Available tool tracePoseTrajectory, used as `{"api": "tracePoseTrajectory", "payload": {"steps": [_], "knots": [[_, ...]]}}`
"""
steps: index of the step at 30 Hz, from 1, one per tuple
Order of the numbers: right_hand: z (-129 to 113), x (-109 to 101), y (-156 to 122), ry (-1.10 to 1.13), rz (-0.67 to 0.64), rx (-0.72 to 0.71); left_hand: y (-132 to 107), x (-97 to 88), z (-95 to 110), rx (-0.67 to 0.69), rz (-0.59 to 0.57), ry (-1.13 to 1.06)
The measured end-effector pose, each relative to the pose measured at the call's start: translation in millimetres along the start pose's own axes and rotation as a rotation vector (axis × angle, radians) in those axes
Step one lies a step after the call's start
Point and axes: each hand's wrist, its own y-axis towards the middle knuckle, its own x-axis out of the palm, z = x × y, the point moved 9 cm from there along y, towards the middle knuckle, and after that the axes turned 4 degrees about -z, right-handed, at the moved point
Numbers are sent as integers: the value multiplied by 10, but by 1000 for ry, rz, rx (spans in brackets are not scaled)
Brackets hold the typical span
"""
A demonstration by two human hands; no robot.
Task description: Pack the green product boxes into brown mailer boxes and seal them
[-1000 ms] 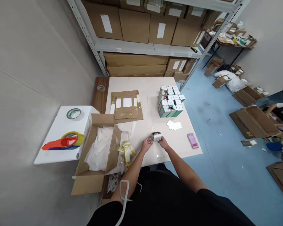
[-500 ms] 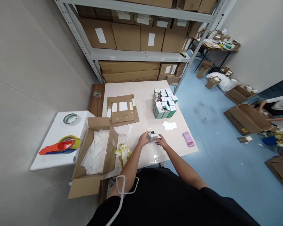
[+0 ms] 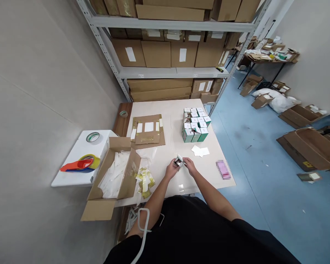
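A small white box (image 3: 179, 160), its open end facing me and dark inside, is held just above the front part of the table. My left hand (image 3: 171, 170) is closed around its left side. At its right edge, the fingertips of my right hand (image 3: 189, 165) pinch the box; what exactly they grip is too small to make out. Beyond my hands lie a few white paper pieces (image 3: 200, 151). Further back, several white-and-green boxes (image 3: 195, 126) stand grouped together, some with raised flaps.
Flattened cardboard (image 3: 148, 137) lies on the table (image 3: 173, 110). An open carton (image 3: 133, 172) with white contents stands left, beside crumpled yellow tape (image 3: 145, 183). A tape dispenser (image 3: 81, 164) rests on a white surface. Shelving (image 3: 173, 72) rises behind; a blurred pink item (image 3: 223, 169) lies right.
The small box has been tilted so its open end turns toward me. My right hand has closed in on its edge. The camera view has shifted, showing more of the upper shelf.
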Motion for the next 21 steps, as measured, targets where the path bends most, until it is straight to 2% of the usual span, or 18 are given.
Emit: {"api": "tracePoseTrajectory", "payload": {"steps": [5, 9, 15, 19, 21], "knots": [[-96, 86, 28, -147, -139, -129, 21, -150, 117, -41, 161, 192], [-135, 73, 97, -178, -166, -170, 3, -162, 187, -70, 164, 214], [-125, 24, 249, -178, -63, -46, -140, -202, 113, -162, 226, 241], [-103, 96, 330, -312, 57, 9, -207, -249, 108, -89, 303, 161], [-65, 151, 369, -369, 86, 46, -204, -270, 127, -25, 303, 140]]}}
